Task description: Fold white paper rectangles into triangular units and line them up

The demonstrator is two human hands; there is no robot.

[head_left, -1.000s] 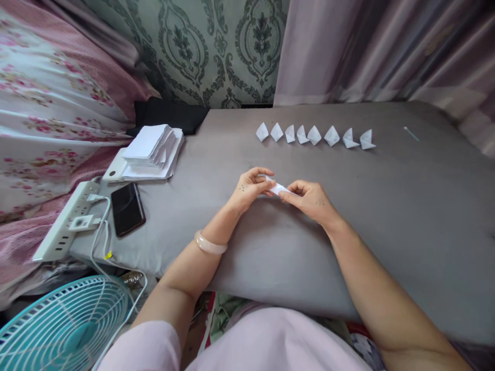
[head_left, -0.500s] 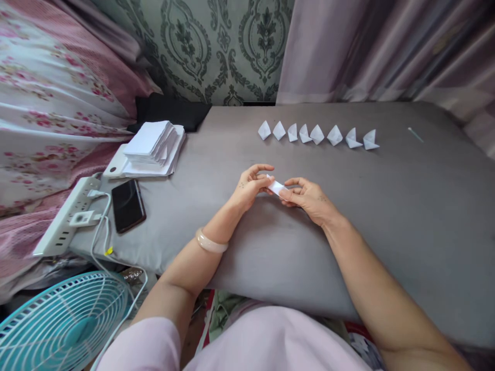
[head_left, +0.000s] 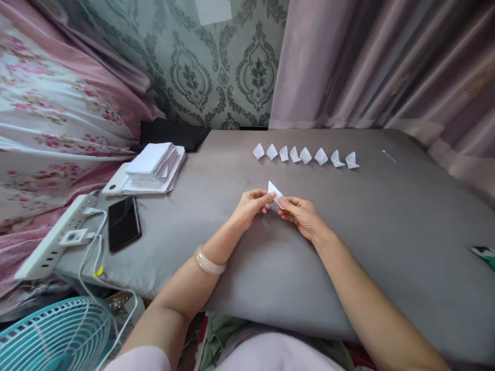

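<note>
A small folded piece of white paper is held in the air between my two hands, its pointed corner sticking up. My left hand pinches its left side between thumb and fingers. On the lower right, my right hand grips the paper with the thumb on top. Beyond my hands, several small folded paper shapes stand in a row on the grey-covered table. A stack of white paper sheets lies at the left.
A dark phone lies left of my forearm, beside a white power strip with plugged-in cables. Below it is a turquoise fan. A black cloth is at the back left. A thin stick lies far right, and a green item at the right edge.
The paper has gone from a narrow flat strip to a pointed shape standing up between my fingers. My right-hand fingers have closed in under it. The camera view has tilted upward.
</note>
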